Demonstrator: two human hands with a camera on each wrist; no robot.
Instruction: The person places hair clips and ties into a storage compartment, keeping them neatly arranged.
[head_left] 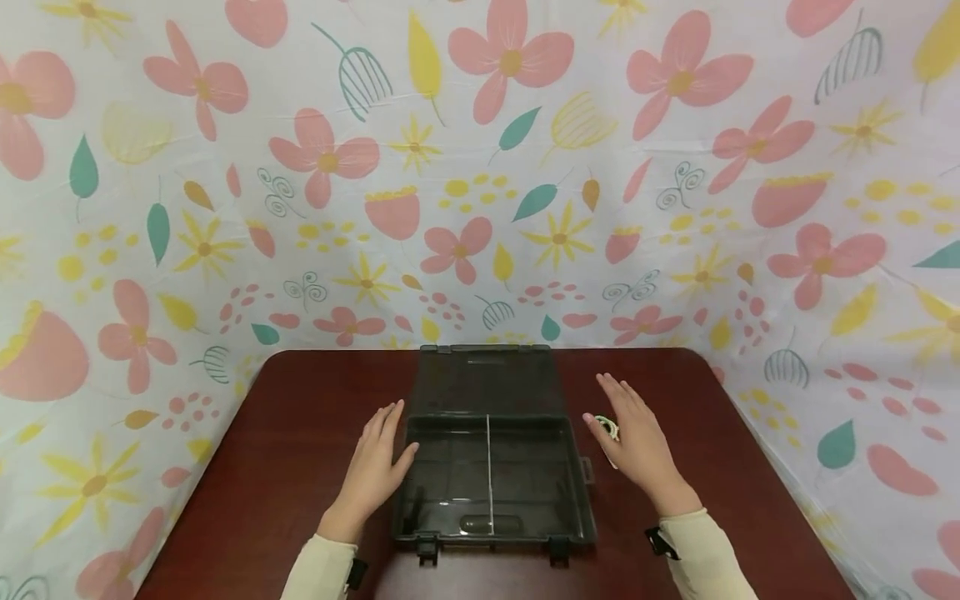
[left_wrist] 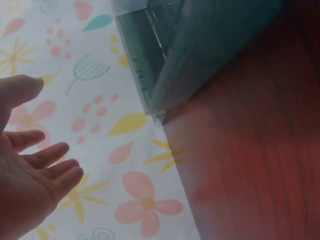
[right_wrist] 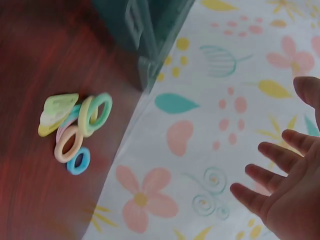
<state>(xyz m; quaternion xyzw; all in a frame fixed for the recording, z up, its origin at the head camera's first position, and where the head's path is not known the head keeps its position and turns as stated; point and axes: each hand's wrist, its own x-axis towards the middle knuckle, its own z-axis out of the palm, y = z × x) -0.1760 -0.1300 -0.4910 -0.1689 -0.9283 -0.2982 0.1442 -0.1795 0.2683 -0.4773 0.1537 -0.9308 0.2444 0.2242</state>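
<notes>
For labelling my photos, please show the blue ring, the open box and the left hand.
Blue ring (right_wrist: 76,171), right wrist view: lower band.
Open box (head_left: 532,479), head view: right compartment floor.
Left hand (head_left: 371,467), head view: back of hand.

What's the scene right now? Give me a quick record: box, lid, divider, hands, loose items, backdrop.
Box: dark, see-through, open, on the reddish-brown table
Lid: tipped back on the far side
Divider: one strip running front to back
Left hand: at the box's left side, fingers extended, holding nothing
Right hand: right of the box, fingers extended, holding nothing
Rings: bunched on the table right of the box; green, pale yellow, peach and blue among them
Backdrop: floral cloth
</notes>
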